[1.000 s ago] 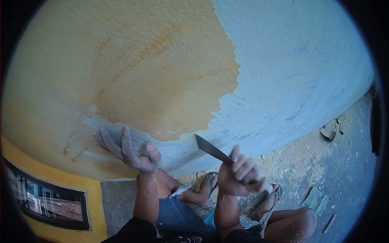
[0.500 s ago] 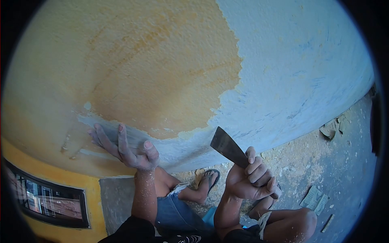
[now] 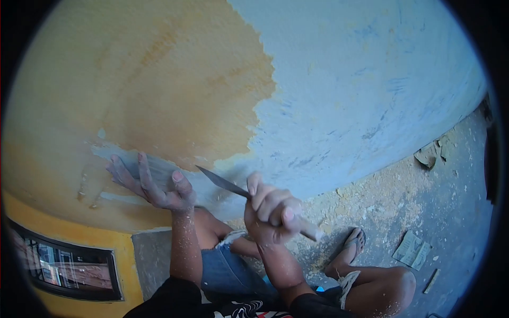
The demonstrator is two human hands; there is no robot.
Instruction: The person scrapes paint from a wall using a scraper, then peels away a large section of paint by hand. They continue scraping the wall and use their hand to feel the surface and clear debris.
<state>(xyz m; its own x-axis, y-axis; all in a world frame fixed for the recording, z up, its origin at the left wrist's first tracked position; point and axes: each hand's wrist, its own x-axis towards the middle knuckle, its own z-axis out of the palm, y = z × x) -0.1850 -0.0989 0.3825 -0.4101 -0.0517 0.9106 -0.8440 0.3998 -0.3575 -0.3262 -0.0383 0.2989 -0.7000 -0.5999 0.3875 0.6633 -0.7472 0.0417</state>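
Note:
My right hand [image 3: 273,212] is wrapped round the handle of a putty knife [image 3: 227,184]. Its dark blade points up and left, seen nearly edge-on, with the tip overlapping the lower edge of the yellow paint [image 3: 180,100] on the wall. The pale handle end sticks out below my fist. To the left, my left hand [image 3: 159,188] is raised in front of the wall with its fingers spread and nothing in it. Pale dust covers both hands and forearms. Right of the paint's ragged edge, the wall shows a pale blue-white surface [image 3: 339,106].
Paint flakes [image 3: 366,204] litter the floor along the wall's foot. A folded paper [image 3: 412,250] and a short stick [image 3: 432,281] lie at right, with larger peeled pieces [image 3: 427,156] farther back. A dark-framed window [image 3: 69,265] is at lower left. My sandalled foot [image 3: 352,246] rests on the floor.
My right hand has moved left and upward with the putty knife, and its blade has turned from flat-on to nearly edge-on. The view has shifted slightly; my left hand stays spread.

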